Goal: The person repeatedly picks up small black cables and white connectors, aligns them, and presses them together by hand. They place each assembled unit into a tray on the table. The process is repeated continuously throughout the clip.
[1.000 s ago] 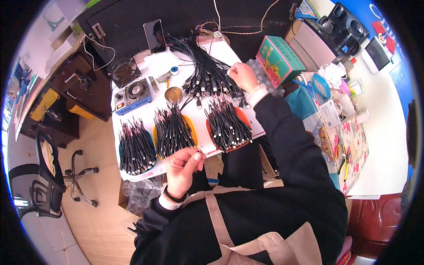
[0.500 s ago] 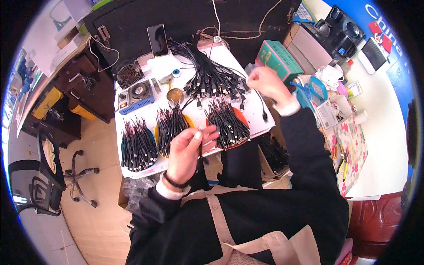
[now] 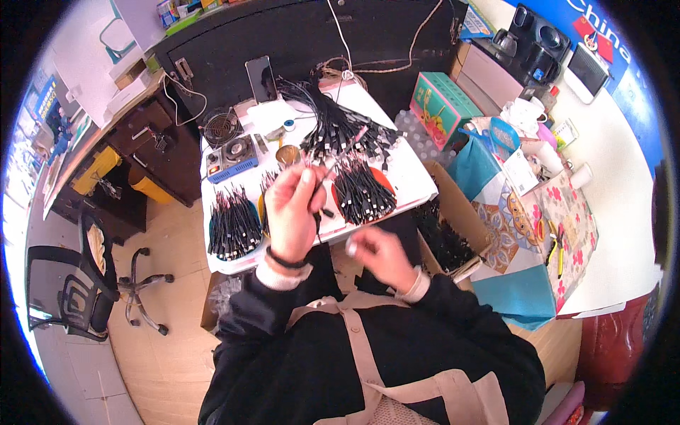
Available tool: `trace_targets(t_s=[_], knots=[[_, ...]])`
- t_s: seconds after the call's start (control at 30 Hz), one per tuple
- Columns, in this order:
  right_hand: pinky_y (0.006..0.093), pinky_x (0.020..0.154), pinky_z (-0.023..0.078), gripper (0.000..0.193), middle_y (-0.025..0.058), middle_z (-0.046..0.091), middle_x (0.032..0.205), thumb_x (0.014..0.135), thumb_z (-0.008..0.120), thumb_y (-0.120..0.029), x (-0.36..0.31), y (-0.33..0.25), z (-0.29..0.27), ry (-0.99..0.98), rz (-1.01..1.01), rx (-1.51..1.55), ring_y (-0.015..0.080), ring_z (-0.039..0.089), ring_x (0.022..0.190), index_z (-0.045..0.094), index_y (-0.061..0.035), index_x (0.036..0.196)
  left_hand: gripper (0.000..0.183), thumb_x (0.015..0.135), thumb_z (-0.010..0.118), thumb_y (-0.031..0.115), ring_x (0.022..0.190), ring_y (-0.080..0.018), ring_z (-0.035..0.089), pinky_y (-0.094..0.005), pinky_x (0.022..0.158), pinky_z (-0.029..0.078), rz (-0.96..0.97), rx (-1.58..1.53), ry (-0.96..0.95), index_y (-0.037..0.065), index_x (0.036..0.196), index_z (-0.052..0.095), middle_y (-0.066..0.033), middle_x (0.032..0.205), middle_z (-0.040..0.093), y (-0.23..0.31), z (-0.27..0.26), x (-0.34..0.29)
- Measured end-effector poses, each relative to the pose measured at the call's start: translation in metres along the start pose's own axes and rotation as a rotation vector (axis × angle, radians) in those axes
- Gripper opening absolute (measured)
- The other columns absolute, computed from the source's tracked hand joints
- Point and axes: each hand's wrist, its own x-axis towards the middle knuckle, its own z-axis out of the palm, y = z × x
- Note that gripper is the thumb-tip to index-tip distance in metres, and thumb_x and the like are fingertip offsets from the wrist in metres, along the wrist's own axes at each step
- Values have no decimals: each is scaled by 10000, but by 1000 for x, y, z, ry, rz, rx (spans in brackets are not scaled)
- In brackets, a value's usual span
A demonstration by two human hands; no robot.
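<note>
Nearest to you, your right hand (image 3: 382,258) is in the air just off the near edge of the white bench (image 3: 418,183), fingers curled; it is blurred, so whether it holds anything cannot be told. Your left hand (image 3: 294,216) is over that edge, thumb and forefinger pressed together, pinching a thin black cable (image 3: 328,176) that shows beside the fingertips.

To the right of your knees stands an open cardboard box (image 3: 464,205) with dark pieces inside, too small to make out.

Along the front of the bench, you have a left bundle of cables (image 3: 235,223) upright in a packed cluster, then a yellow bowl (image 3: 262,212) mostly hidden by your left hand, then an orange bowl (image 3: 387,181) full of black cables with pale tips.

Behind these sit a small round tin (image 3: 288,155) and, left of it, a blue device (image 3: 235,168) with a fan on top. Farther back, a loose pile of cables (image 3: 347,127) fans toward you, beside a small spool (image 3: 289,125). At the far edge, a phone (image 3: 261,79) leans upright; right of the bench stands a green box (image 3: 446,106).
</note>
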Motion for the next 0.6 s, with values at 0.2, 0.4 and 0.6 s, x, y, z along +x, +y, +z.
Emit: trace_targets(t_s=[0.2,0.4,0.6], knots=[[219,728,468,215,17,636,926,912,631,-133,38,-48,-52,46,-252,477,58,566,811,609,7,1074,150,969,510,92,532,-52,399,-192,497,313,-73,46,25,-7,950,621,-114,907,665,7,-8,-48],[189,658,467,157,15,645,856,886,653,-71,47,-71,-53,87,-236,451,44,574,737,628,29,1005,131,957,527,69,532,-55,418,-192,495,322,-127,33,-5,-7,950,634,-113,898,671,-3,-8,-51],[182,643,473,143,15,649,844,880,656,-56,46,-67,-52,132,-259,332,36,585,723,628,29,991,137,940,561,76,546,-46,432,-174,514,353,-114,171,-2,-26,957,650,-128,890,693,-14,-5,-52]])
